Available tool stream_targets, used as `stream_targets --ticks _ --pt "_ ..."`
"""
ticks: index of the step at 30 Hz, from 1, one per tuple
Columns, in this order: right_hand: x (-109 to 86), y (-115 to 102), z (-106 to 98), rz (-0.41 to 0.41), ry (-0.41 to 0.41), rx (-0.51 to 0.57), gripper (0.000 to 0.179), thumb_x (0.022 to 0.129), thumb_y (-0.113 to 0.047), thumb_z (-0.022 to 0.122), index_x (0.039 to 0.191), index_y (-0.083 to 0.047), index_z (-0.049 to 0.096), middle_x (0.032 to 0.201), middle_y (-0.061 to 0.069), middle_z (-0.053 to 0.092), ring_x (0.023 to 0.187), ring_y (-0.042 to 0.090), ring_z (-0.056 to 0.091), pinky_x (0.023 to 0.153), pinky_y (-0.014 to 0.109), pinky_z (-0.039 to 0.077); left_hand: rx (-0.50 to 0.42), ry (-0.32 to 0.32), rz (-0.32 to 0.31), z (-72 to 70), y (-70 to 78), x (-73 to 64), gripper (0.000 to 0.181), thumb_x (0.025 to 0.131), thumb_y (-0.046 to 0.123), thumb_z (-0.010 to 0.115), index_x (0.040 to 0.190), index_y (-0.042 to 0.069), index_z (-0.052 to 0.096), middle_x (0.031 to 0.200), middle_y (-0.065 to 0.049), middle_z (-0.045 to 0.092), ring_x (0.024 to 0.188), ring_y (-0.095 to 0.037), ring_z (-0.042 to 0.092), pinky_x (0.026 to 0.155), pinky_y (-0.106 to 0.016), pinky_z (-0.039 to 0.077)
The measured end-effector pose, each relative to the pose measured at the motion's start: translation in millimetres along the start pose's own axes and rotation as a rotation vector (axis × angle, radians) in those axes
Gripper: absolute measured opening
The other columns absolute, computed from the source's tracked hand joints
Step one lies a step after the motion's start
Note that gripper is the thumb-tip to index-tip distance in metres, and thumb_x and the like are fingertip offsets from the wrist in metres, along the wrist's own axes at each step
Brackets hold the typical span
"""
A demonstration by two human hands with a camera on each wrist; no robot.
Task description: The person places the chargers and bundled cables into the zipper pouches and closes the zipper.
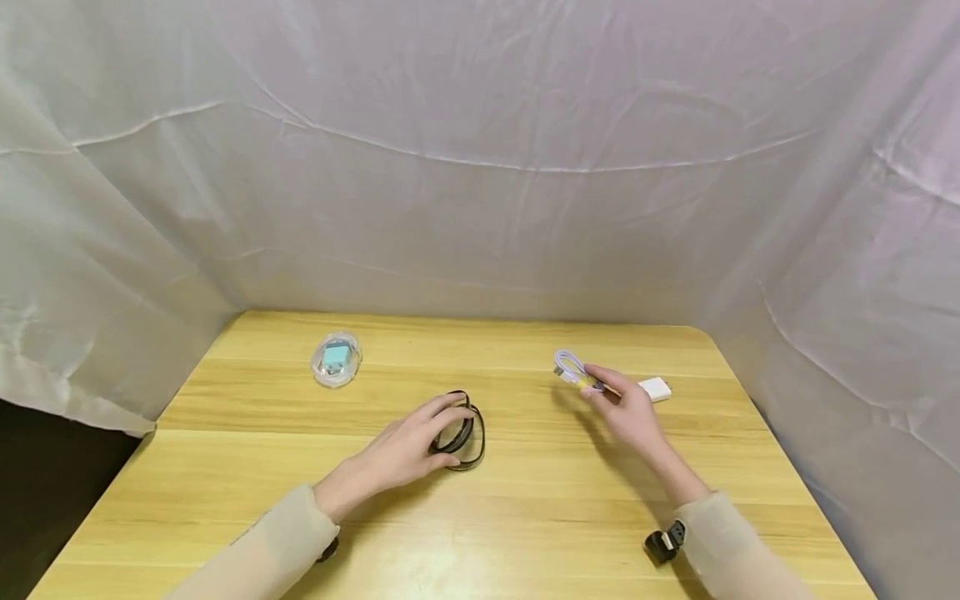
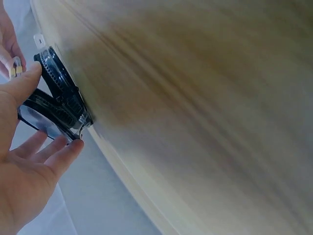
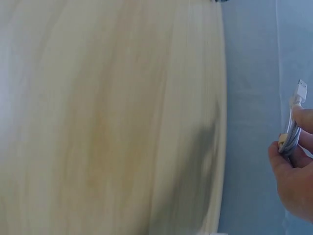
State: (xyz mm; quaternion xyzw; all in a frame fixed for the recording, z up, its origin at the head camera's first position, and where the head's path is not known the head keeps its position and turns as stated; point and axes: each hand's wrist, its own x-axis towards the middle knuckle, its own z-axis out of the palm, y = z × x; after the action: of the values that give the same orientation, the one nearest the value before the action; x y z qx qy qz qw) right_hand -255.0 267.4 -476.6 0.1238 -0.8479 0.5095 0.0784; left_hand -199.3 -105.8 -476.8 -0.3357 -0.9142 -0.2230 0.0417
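Note:
A coiled black cable (image 1: 477,446) lies on the table near its middle, and my left hand (image 1: 411,442) holds it from the left. In the left wrist view the thumb is against one side of the black loops (image 2: 56,93) and the fingertips against the other. My right hand (image 1: 626,412) pinches a folded pale lavender USB cable (image 1: 567,360) with a yellow band, raised over the table. The right wrist view shows its metal USB plug (image 3: 301,90) sticking out past the fingers. A white charger block (image 1: 657,388) lies just beyond the right hand, partly hidden by it.
At the back left lies a teal charger block (image 1: 337,357) inside a clear coiled cable (image 1: 324,377). The wooden table (image 1: 480,533) is bordered by grey cloth walls (image 1: 480,225) at the back and sides. A black wrist camera (image 1: 662,546) sits by the right sleeve.

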Motion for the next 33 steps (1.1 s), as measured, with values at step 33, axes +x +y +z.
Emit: stream_targets --ticks 33 --pt "-17.6 -35 48 -0.064 -0.012 0.096 0.042 0.093 0.005 0.073 0.134 0.008 0.064 0.136 0.029 0.062 0.125 0.044 0.061 0.102 0.037 0.054 -0.058 0.069 -0.036 5.4 0.3 4.1 0.073 0.082 0.026 0.09 0.144 0.017 0.054 0.158 -0.008 0.046 0.133 -0.034 0.058 0.097 -0.053 0.058"
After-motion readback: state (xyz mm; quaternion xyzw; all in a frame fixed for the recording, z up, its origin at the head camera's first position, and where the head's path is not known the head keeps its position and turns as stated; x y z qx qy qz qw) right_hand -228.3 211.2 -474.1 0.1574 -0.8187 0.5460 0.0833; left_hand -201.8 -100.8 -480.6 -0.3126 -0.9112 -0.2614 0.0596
